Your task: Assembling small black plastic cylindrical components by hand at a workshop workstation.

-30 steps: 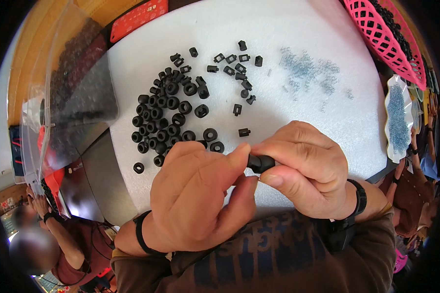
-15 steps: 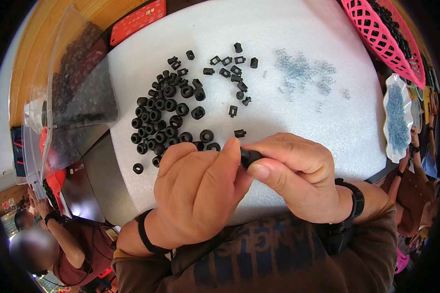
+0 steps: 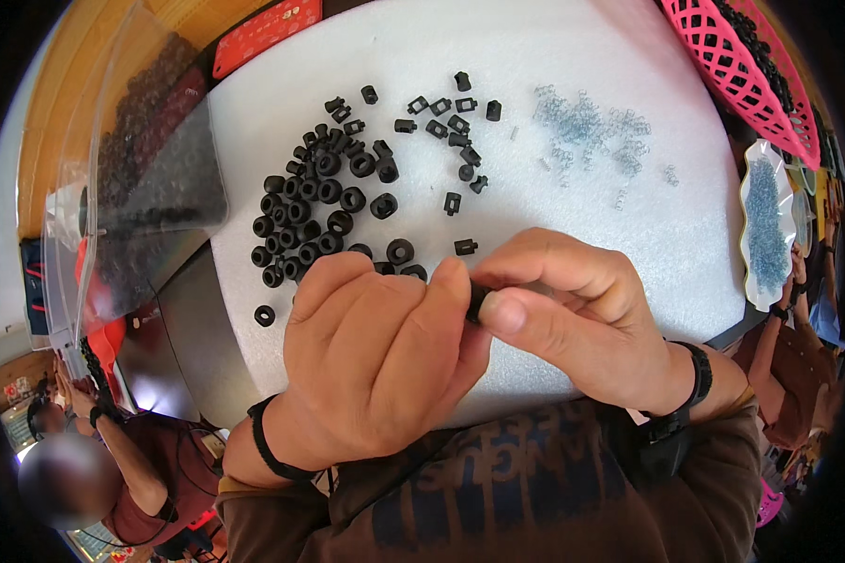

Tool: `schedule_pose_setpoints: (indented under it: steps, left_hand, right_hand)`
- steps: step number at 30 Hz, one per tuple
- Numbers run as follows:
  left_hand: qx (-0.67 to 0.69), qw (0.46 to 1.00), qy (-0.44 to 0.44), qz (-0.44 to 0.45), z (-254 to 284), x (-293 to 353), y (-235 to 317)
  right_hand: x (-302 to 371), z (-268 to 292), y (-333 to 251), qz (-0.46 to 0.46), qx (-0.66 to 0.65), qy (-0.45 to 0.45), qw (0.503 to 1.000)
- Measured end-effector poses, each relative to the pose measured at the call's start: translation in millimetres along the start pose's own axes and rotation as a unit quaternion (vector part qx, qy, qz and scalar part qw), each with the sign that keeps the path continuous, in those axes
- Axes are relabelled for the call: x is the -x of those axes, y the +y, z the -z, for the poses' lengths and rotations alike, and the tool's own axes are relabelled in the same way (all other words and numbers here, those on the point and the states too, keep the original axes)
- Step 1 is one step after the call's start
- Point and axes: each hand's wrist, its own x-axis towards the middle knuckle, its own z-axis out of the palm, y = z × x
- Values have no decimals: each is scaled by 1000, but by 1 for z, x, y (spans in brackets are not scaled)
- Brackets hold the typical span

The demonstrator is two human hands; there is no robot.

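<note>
Just in front of my chest, both hands meet around a small black cord lock (image 3: 478, 302), mostly covered by fingers. My left hand (image 3: 376, 352) is closed, its thumb and forefinger on the piece's left side. The thumb and forefinger of my right hand (image 3: 582, 319) pinch the other end. Beyond my left hand lies a heap of black barrel-shaped cord lock shells (image 3: 329, 191), partly hidden by it. Several black plungers with rectangular windows (image 3: 437, 129) are scattered farther off, and a lone plunger (image 3: 466, 247) lies near my fingertips. Small metal springs (image 3: 582, 120) are spread at the far right.
White foam sheeting (image 3: 498, 47) covers the table. A clear plastic box (image 3: 211, 178) stands at left, near a red flat case (image 3: 268, 38). At right are a pink lattice basket (image 3: 723, 70) of black parts and a white scalloped dish (image 3: 749, 211) of springs. Other people (image 3: 141, 469) sit at both sides.
My right thumb and fingers have shifted left over the black piece, and less of it shows. My left hand has moved slightly; the view has shifted a little.
</note>
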Motion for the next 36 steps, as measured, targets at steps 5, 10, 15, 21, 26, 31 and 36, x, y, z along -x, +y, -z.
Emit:
schedule_pose_setpoints:
  steps: [5, 10, 15, 21, 26, 31, 36]
  left_hand:
    - [20, 1000, 5, -1, -6, 3, -3]
    - [98, 994, 3, 50, -5, 2, -2]
    - [72, 997, -6, 40, -4, -3, -4]
    - [3, 997, -71, -21, 0, -4, -13]
    - [7, 996, -82, -42, 0, -2, -15]
    - [55, 994, -80, -41, 0, -2, -21]
    - [37, 994, -95, -32, 6, -4, -20]
  right_hand:
    - [-4, 8, 1, -12, 35, -39, 999]
    - [-4, 7, -2, -79, -79, -33, 993]
    - [-3, 6, -5, -127, -165, -16, 978]
    - [-1, 5, 1, -129, -155, -37, 979]
    - [-4, 9, -6, -140, -45, -102, 984]
    - [-3, 3, -6, -160, -118, -94, 976]
    - [-4, 10, -9, -213, -79, -142, 963]
